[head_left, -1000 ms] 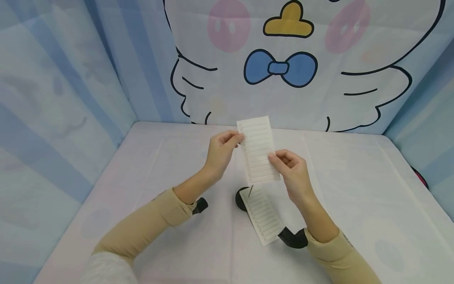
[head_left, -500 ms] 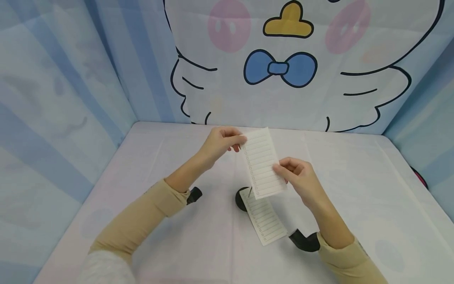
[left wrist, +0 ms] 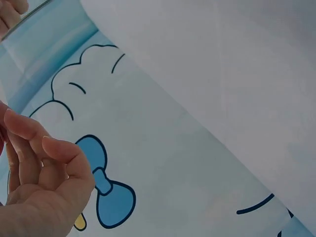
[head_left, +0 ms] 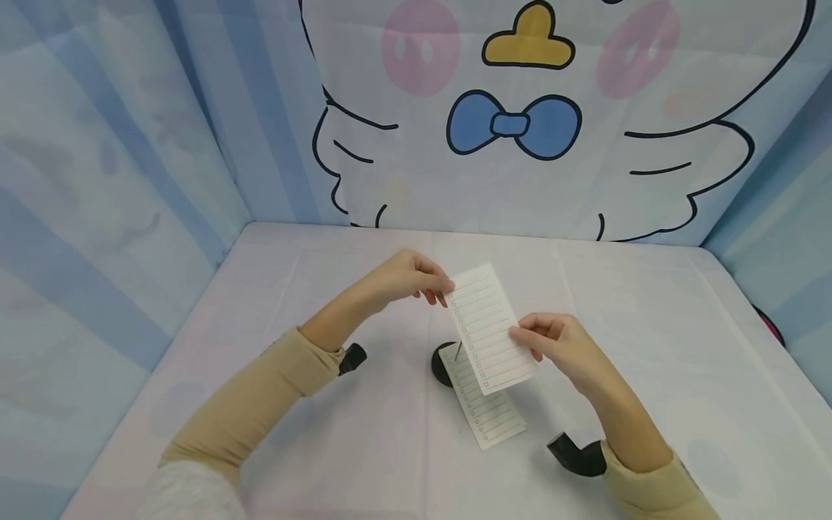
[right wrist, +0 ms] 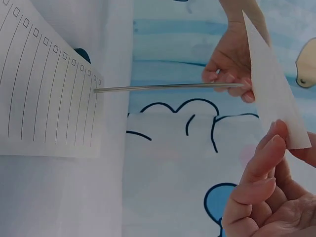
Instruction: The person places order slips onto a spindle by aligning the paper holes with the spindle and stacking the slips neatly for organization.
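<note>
My left hand [head_left: 411, 278] pinches the upper left edge of a white lined checklist sheet [head_left: 492, 332], and my right hand [head_left: 564, 352] pinches its right edge. The sheet is tilted above a paper spike: a thin metal rod [right wrist: 163, 88] rising from a round black base [head_left: 440, 368]. Another checklist sheet [head_left: 495, 422] is pierced by the rod and lies low on it, partly covered by the held one. In the right wrist view the rod's tip reaches close to the held sheet [right wrist: 274, 94]; contact cannot be told. The left wrist view shows my left hand [left wrist: 54, 182] without the paper.
A pale cloth covers the table [head_left: 338, 448]. Behind it hangs a cartoon-printed curtain [head_left: 513, 188], with a blue striped curtain [head_left: 110, 217] at the left. Black wrist mounts stick out by my left sleeve [head_left: 286, 375] and right sleeve [head_left: 656, 484].
Both hands have lowered the held sheet toward the spike, bringing it nearer and tilting it more. It now hides part of the lower sheet. My right hand has shifted slightly right.
</note>
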Motion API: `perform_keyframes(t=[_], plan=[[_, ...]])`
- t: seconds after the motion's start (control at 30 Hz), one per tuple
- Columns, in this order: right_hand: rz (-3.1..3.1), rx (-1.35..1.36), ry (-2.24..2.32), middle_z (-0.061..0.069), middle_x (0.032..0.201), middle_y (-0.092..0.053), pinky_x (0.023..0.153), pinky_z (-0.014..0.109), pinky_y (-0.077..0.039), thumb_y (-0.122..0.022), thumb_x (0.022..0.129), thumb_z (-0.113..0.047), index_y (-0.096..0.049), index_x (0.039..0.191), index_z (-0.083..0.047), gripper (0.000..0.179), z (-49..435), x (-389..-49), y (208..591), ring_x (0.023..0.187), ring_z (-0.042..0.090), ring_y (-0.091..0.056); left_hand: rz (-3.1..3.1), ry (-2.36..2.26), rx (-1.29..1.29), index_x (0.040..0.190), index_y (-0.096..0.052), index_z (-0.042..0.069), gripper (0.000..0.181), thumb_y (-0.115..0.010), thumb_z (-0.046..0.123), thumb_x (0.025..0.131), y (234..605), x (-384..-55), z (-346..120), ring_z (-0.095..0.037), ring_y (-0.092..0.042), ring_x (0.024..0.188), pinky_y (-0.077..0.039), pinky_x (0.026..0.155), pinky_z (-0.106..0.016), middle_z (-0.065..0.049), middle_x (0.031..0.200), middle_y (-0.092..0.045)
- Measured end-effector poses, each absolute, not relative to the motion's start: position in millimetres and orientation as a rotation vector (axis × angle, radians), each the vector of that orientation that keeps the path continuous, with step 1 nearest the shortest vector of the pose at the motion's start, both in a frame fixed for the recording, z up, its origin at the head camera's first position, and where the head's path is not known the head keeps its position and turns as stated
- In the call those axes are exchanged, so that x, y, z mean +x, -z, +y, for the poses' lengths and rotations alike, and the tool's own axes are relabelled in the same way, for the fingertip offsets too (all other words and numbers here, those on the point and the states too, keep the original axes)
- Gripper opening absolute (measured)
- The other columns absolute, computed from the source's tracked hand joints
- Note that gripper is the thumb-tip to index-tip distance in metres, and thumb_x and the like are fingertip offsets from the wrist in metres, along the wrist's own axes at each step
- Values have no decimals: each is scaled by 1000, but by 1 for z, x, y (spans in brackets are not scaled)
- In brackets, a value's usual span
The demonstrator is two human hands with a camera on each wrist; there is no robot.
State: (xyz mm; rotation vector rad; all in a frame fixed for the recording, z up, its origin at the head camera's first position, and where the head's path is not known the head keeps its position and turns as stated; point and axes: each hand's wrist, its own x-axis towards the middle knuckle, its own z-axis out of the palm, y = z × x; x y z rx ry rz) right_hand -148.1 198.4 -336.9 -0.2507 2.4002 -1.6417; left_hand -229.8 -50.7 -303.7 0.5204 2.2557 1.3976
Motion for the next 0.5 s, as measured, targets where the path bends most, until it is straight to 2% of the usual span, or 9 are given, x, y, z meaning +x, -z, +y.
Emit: perform_keyframes(t=[0.1,0.27,0.5], plan=[[2365,-289,1626,-2,65,-54,70,30,-34,-59,89,-15,-58,95,11,26,203,-148,340,63,12,-48,2247,-1362,531,90,-71,7,16,-63,20,85,306,-229,-50,-18,-60,75,-40,70,-29,-3,76,-68],[2270,-367,1606,-3,63,-52,64,29,-37,-57,90,-14,-59,92,10,24,211,-148,345,62,12,-48,2232,-1311,534,88,-71,7,16,-63,21,86,312,-226,-47,-16,-60,74,-39,69,-28,-1,73,-68],[2167,-412,1577,-4,60,-51,57,28,-35,-55,91,-13,-61,84,-1,14,220,-147,355,60,10,-48,2213,-1280,536,86,-71,8,17,-63,22,86,322,-223,-43,-15,-60,73,-39,67,-26,1,71,-67]])
